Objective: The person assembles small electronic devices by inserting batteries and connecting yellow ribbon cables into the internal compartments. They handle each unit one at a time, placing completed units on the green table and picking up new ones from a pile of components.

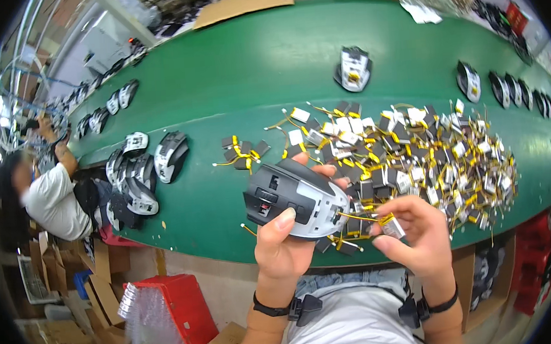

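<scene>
My left hand [286,245] is wrapped round a black and grey computer mouse shell [297,199], its thumb on the near side and fingertips showing beyond the far side. Between the thumb and fingers of my right hand [416,232] is a small flat battery [392,226] with yellow tape. Its thin wires run left to the grey end of the mouse shell; whether the plug is seated I cannot tell. Behind both hands spreads a large heap of similar batteries [416,154], with a smaller cluster [243,152] to the left.
A green bench [247,64] carries another mouse shell [353,69] at its far middle, several more at right [469,82], and a group at left [138,176]. At far left sits a co-worker [58,202]. A red bin [177,315] and cardboard boxes stand below the bench.
</scene>
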Demonstrator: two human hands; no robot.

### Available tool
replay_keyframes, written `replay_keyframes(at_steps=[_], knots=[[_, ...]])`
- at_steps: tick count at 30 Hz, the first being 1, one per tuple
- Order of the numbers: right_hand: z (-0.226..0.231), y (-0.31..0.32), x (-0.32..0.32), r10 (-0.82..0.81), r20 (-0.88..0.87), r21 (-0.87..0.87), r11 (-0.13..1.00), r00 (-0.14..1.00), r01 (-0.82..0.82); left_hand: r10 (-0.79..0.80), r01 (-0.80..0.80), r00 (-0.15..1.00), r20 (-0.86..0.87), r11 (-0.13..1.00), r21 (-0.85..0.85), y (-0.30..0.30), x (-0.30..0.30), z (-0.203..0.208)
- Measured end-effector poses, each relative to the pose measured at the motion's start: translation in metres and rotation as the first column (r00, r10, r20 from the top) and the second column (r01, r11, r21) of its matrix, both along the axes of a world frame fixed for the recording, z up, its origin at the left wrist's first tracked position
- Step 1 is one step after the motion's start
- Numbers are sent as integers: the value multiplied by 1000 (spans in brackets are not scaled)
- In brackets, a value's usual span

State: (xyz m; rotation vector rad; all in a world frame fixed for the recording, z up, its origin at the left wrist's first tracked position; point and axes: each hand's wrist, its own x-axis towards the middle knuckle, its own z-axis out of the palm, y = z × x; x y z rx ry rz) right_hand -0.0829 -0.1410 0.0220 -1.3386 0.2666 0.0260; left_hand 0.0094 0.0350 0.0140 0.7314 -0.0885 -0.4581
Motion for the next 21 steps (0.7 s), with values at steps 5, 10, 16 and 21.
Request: replay_keyframes(at_steps=[5, 10, 16, 21], knots=[[-5, 9, 12, -219, 314, 19, 974, 924, 224, -15, 15, 1000, -8, 1000, -15, -1, -1, 2], [-1, 22, 26, -57, 343, 389, 917, 938, -86, -65, 55, 995, -75, 990, -130, 0, -5, 2], [-4, 17, 27, 279, 542, -652, 734, 793, 188, 12, -18, 995, -97, 998, -60, -1, -6, 0], [-1, 23, 21, 454, 480, -853, 443, 751, 277, 6, -8, 985, -170, 1000, -8, -1, -6, -8]])
